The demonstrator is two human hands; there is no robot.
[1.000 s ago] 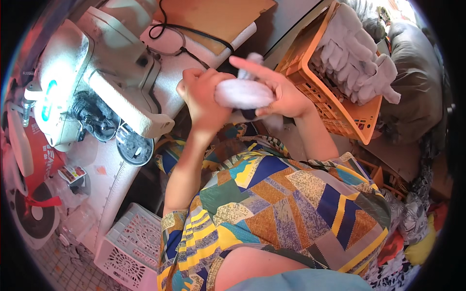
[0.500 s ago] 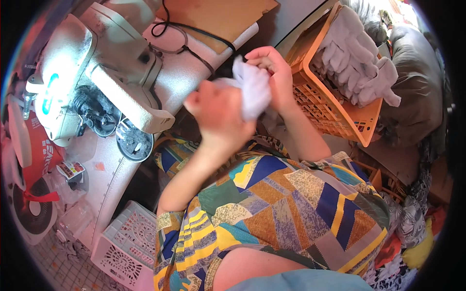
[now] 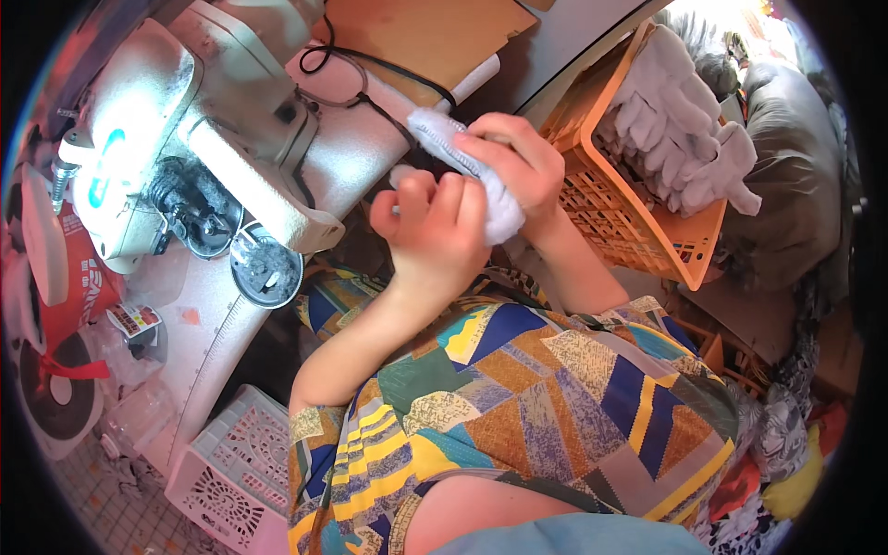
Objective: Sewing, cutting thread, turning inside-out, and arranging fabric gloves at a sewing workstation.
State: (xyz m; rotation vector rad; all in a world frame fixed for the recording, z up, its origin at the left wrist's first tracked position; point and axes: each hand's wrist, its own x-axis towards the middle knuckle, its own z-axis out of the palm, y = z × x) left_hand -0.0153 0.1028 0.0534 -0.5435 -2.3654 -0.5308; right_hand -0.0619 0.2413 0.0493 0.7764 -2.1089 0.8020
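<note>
A small white fluffy fabric piece, apparently a glove [image 3: 502, 211], is bunched between my two hands in front of my chest. A stitched edge runs along its upper side. My left hand [image 3: 427, 227] has its fingers curled against the lower left of the fabric. From the other side my right hand [image 3: 518, 166] is closed around it, thumb and fingertips on the stitched edge. More whitish gloves [image 3: 661, 116] lie piled in a tilted orange plastic basket [image 3: 601, 199] to the right, some hanging over its rim.
At left stands a lit white sewing machine [image 3: 236, 139] on a pale table [image 3: 208, 347]. Beside it is a round lint-filled container [image 3: 266, 268]. A pink-white plastic basket [image 3: 231, 481] sits below the table edge; cardboard [image 3: 416, 42] lies behind.
The glove has turned, and its stitched edge now points to the upper left. My right hand has moved over it and closed on it; my left fingers have curled in.
</note>
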